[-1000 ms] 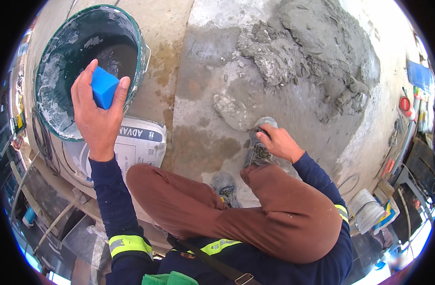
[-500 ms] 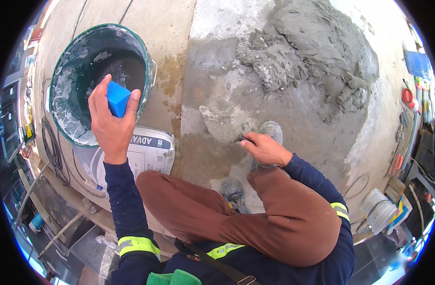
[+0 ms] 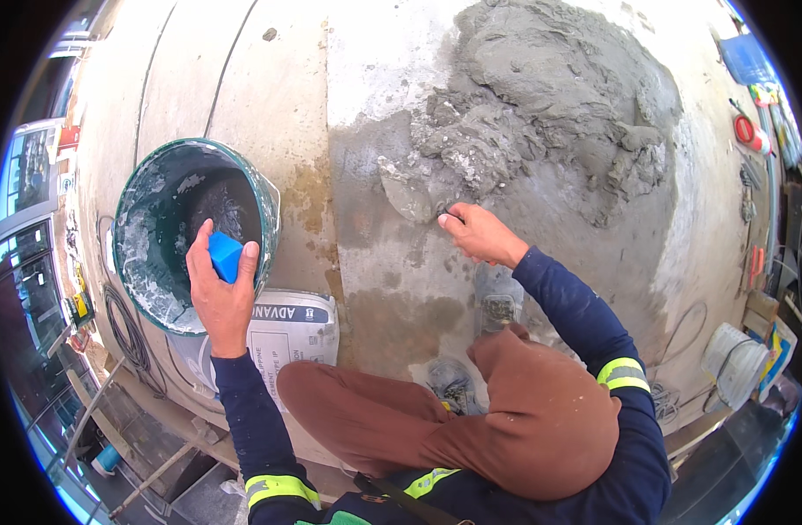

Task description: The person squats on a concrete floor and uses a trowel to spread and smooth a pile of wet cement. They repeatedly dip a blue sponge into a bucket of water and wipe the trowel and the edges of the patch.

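A blue sponge (image 3: 226, 255) is gripped between the thumb and fingers of my left hand (image 3: 219, 293), over the near right part of the dark green bucket (image 3: 125, 210). The bucket's inner wall is smeared with pale cement, and some murky grey liquid shows inside. My right hand (image 3: 487, 234) is closed around the handle of a trowel, mostly hidden by my fingers. The trowel's mortar-coated blade (image 3: 408, 194) points left and away, at the lower left edge of a wet grey mortar heap (image 3: 559, 105) on the floor.
A printed cement bag (image 3: 300, 337) lies flat beside the bucket, near my knee. A coiled black cable (image 3: 130, 328) is at the left. Along the right side are a red round tool (image 3: 751, 133), a blue container (image 3: 747, 57) and a whitish bucket (image 3: 738, 359). My shoes are below the right hand.
My right hand has pushed the trowel forward, up to the mortar's edge. The left hand still holds the sponge over the bucket. The view has shifted, so the bucket sits lower in the picture.
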`<state>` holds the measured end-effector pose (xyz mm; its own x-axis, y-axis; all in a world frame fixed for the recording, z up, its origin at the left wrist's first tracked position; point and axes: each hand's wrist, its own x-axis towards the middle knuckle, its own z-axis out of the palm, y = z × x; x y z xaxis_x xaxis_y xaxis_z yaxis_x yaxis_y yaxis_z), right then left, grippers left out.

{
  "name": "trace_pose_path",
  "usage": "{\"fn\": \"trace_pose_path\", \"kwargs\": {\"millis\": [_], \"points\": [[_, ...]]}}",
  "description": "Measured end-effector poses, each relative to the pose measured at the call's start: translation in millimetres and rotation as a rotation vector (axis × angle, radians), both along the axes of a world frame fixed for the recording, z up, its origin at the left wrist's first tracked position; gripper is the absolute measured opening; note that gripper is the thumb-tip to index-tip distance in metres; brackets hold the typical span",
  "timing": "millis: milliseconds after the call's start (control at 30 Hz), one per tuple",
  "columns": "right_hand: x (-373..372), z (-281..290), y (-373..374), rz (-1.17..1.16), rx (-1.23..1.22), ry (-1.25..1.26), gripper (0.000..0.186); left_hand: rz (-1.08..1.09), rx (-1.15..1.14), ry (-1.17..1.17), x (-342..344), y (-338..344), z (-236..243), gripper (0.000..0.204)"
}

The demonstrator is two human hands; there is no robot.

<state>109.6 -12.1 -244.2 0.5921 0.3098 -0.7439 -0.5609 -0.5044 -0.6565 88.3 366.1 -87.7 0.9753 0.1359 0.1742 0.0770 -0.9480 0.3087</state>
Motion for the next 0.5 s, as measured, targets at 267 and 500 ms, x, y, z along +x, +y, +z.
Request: {"fn": "trace_pose_path", "kwargs": {"millis": [267,500], "points": [[-8.3,-10.1,-46.2,-0.307,0.038,0.075,0.046,-0.037,0.028,0.372,8.4,26.1,8.6,0.065],[-65.9,7.2,-59.5,-0.611,0.377,0.278,0.035,-0.163,0.048,0.621,50.9,71.0,0.7,0.071]]}}
